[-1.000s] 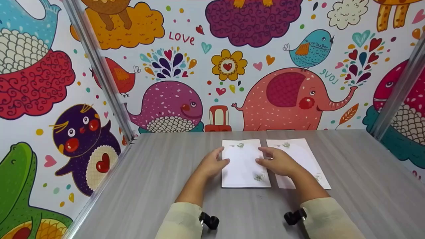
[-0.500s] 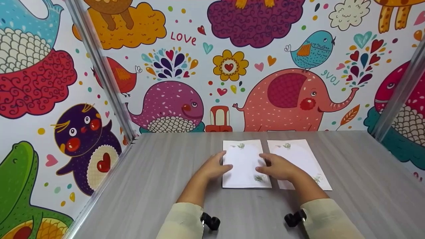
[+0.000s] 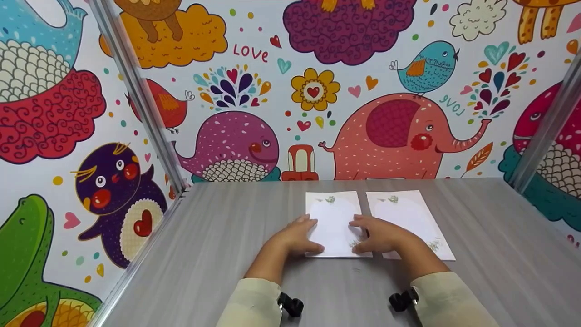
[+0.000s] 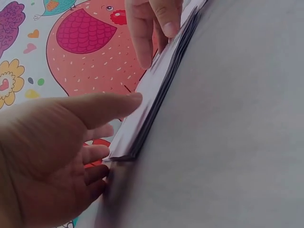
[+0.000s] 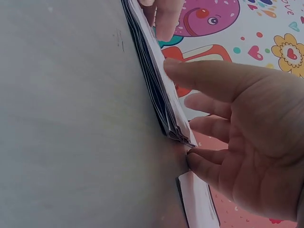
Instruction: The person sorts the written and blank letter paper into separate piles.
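Note:
A stack of white paper sheets [image 3: 336,227] with green plant prints at two corners lies flat on the table; its layered edge [image 5: 154,90] shows in the right wrist view. At its left side is my left hand [image 3: 297,237], the thumb over the near corner and the fingers along the side edge. My right hand [image 3: 383,235] mirrors it on the right side, with thumb and index fingertip over the top sheet. Fingers of both hands are relaxed and spread, not closed round the stack. Beside my right hand lies a second white paper [image 3: 406,215] with the same print, partly covered by that hand.
Both papers lie on a grey wood-grain table [image 3: 218,218]. Behind it stands a wall [image 3: 317,131] printed with cartoon animals, with metal posts [image 3: 136,95] at the corners. A black device [image 3: 290,305] is strapped at each wrist over the pale sleeves.
Both hands have slid along the stack's sides toward its near edge, and the thumbs now lie by the near corners. The stack and the second paper have stayed in place.

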Tool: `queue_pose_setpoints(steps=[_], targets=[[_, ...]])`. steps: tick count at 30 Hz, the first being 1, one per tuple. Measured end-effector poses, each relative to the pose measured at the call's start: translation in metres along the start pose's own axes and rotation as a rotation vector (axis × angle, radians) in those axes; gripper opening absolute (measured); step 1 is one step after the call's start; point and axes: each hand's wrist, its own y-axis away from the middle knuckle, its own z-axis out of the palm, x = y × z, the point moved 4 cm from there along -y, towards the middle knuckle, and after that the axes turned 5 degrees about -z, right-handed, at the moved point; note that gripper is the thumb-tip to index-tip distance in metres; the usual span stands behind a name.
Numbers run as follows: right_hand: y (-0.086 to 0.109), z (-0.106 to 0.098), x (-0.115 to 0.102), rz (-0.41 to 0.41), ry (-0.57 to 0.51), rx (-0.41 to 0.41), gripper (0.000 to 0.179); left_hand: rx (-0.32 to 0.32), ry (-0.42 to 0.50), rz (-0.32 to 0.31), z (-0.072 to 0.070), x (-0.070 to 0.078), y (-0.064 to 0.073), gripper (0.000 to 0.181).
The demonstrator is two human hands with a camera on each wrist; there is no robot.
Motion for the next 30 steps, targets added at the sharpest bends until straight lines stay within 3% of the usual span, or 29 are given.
queue_pose_setpoints(steps=[8, 20, 30], targets=[[-0.001, 0.004, 0.0, 0.025, 0.074, 0.001, 0.077, 0.0, -0.082, 0.0, 0.004, 0.002, 0.0, 0.084], [-0.001, 0.004, -0.002, 0.053, 0.073, 0.017, 0.071, 0.0, -0.091, -0.023, 0.004, 0.003, 0.0, 0.081], [-0.004, 0.002, -0.009, 0.015, 0.143, 0.058, 0.062, 0.076, -0.125, 0.011, 0.001, 0.009, -0.004, 0.06]])
